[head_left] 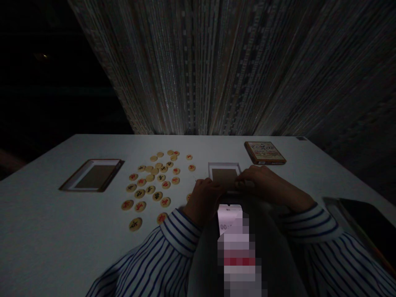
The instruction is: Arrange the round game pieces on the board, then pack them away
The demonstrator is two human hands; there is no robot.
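A small open box (225, 175) with pale walls and a brown bottom lies on the white table in front of me. My left hand (206, 200) rests at its near left corner with fingers curled. At its right wall is my right hand (256, 180), fingers bent together near the rim. Whether either hand grips anything is too dark to make out. Round wooden xiangqi pieces (157, 196), some with red or black characters and some blank, are spread left of my left hand. Below my hands a lit phone (228, 218) shows a timer, partly blurred out.
An open box part (93, 175) with a brown rim lies at the table's left. A closed printed box (265, 152) sits at the back right. A dark object (365, 218) is at the right edge. A striped curtain (201, 66) hangs behind the white table (62, 231).
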